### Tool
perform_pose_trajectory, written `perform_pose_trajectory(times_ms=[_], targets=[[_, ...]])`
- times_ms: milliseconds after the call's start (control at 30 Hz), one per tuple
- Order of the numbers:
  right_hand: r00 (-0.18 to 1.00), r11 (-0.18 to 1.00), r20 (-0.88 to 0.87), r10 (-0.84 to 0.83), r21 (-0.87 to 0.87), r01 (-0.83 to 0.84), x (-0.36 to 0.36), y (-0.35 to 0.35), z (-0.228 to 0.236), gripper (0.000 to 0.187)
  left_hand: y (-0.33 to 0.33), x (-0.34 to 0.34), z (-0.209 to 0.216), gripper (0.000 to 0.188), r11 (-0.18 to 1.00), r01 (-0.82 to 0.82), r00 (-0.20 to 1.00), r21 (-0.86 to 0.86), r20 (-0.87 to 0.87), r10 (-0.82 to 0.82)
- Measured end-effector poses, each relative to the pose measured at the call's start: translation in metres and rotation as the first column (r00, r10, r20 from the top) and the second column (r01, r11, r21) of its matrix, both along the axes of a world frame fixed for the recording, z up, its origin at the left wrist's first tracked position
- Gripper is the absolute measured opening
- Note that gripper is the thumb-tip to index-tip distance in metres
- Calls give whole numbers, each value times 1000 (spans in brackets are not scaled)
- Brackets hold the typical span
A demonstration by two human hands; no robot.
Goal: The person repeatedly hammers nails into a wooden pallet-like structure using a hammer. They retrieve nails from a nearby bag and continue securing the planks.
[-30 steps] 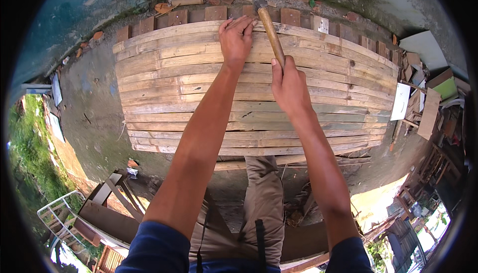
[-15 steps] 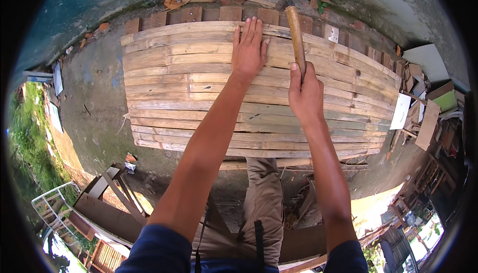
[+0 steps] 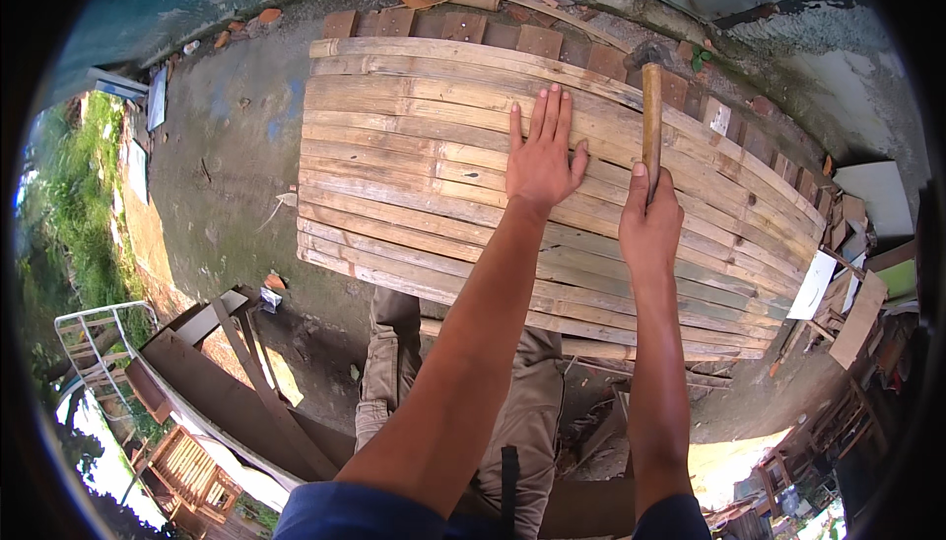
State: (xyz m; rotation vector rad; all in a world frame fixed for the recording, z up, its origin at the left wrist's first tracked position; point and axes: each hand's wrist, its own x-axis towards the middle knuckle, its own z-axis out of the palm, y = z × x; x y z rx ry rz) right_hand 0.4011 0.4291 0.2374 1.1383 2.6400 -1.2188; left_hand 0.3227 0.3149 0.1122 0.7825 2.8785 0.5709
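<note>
Two hands: both reach out over a panel of wooden slats (image 3: pixel 443 175) lying flat on the ground
Left hand (image 3: pixel 540 161): spread wide and pressed palm-down on the slats near the far edge, holding nothing
Right hand (image 3: pixel 650 220): closed round the wooden handle of a hammer (image 3: pixel 651 126), the handle pointing away toward the far edge; the dark head sits near the row of bricks (image 3: pixel 552 42)
Panel: in the middle of the scene, its slats running left to right, its far edge against the bricks and its near edge just past the person's knees
Risk to fingers: the open left hand lies just beside the hammer's line, so a blow landing a little to the left could catch the thumb or fingers
Risk to wood: the slats look thin and dry, so a hard or off-centre strike could split one or make the panel jump
Risk to grip: the hand sits low on the handle, so a glancing hit on brick could twist the hammer
Surface: rough, stained concrete floor (image 3: pixel 227 146) with bits of debris
Surroundings: an outdoor yard, a grey wall far off, grass at left, planks and a metal frame at near left, boards and clutter at right
</note>
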Motion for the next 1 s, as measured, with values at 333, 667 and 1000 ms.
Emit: perform_pose_trajectory(times_ms=[333,667,1000], targets=[[998,999,70,-3,-39,6,2,0,-10,31,0,2,-1,75,999,-3,999,-37,39,5],[988,998,153,29,-59,-20,0,6,6,33,2,2,-1,75,998,-14,999,-57,30,15],[999,993,3,51,-103,-50,-3,4,8,29,2,2,2,74,999,-20,999,-36,36,21]])
